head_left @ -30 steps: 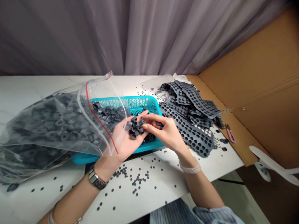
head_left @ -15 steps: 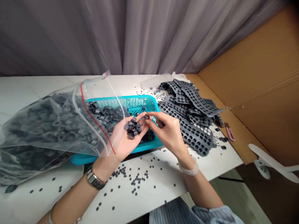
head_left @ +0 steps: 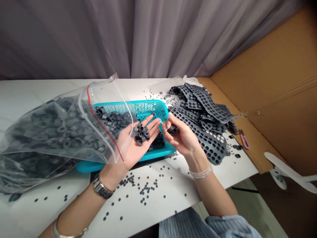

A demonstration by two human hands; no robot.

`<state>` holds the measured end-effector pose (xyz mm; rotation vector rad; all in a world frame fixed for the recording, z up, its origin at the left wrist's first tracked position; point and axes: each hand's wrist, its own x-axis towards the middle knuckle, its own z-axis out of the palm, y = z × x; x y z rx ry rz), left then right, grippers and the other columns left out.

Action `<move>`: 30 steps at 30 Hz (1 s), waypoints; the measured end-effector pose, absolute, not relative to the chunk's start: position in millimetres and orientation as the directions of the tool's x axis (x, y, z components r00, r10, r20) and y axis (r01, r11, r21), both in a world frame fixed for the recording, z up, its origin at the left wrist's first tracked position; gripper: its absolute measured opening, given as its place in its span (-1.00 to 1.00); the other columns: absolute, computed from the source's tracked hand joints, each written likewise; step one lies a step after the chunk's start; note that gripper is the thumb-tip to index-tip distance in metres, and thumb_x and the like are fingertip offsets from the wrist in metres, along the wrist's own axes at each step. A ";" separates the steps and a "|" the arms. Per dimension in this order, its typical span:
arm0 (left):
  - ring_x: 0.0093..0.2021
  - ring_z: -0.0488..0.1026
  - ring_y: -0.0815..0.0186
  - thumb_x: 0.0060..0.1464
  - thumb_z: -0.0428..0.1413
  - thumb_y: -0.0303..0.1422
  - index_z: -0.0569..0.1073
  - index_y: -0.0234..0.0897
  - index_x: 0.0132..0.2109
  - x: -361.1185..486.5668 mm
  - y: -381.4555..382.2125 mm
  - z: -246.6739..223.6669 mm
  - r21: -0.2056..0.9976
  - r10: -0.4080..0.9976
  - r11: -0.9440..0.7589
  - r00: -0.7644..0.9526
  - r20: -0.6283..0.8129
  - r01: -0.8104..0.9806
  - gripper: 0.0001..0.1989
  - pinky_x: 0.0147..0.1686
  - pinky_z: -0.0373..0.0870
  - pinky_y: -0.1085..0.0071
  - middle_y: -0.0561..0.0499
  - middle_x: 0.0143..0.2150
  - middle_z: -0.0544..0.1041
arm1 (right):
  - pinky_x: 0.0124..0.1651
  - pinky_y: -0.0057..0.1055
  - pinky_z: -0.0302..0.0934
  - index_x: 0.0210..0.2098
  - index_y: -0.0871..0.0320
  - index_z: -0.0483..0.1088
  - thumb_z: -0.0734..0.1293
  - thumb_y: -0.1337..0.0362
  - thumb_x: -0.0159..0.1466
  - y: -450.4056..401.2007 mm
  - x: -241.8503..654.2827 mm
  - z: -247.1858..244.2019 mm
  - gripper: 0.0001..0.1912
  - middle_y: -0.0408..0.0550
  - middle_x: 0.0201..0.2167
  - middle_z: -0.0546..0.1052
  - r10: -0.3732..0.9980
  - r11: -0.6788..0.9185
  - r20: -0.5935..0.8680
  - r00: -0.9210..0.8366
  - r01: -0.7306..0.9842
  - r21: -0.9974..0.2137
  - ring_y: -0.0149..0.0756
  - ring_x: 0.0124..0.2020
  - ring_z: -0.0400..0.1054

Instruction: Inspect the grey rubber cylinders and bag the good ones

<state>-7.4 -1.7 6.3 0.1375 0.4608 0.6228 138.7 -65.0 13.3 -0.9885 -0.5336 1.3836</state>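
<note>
My left hand (head_left: 132,142) is palm up with straight fingers, bearing a small heap of dark grey rubber caps (head_left: 142,134). Beside it on the right, my right hand (head_left: 183,134) is curled around a few similar caps (head_left: 173,129), partly hidden by the fingers. Both hands are over a turquoise plastic basket (head_left: 138,103) with more dark caps in it. A clear zip bag (head_left: 49,132), full of the same caps, leans over the basket's left part, its mouth edge lying across my left palm and wrist.
Perforated dark rubber sheets (head_left: 198,109) are piled to the right of the basket. Small black discs (head_left: 146,190) lie scattered on the white table (head_left: 168,211). Pink-handled snips (head_left: 244,140) rest on cardboard (head_left: 272,82) at the right. A grey curtain (head_left: 153,39) hangs behind.
My right hand has drawn away from the left fingertips, to the right, and turned so its curled fingers show. My left hand stays in place with the caps, its fingers straighter.
</note>
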 end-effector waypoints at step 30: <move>0.13 0.43 0.12 0.14 -0.09 -0.51 0.26 -0.50 0.23 -6.7 0.0 8.8 0.251 0.633 0.762 0.605 -0.483 -0.597 -0.51 0.02 0.47 0.30 -0.35 0.12 0.46 | -0.55 -0.52 0.11 -0.29 0.30 0.54 0.24 0.39 0.09 -65.8 135.9 13.4 -0.73 0.01 -0.41 0.49 0.943 -0.151 -0.315 0.108 -0.704 -0.694 -0.42 -0.47 0.27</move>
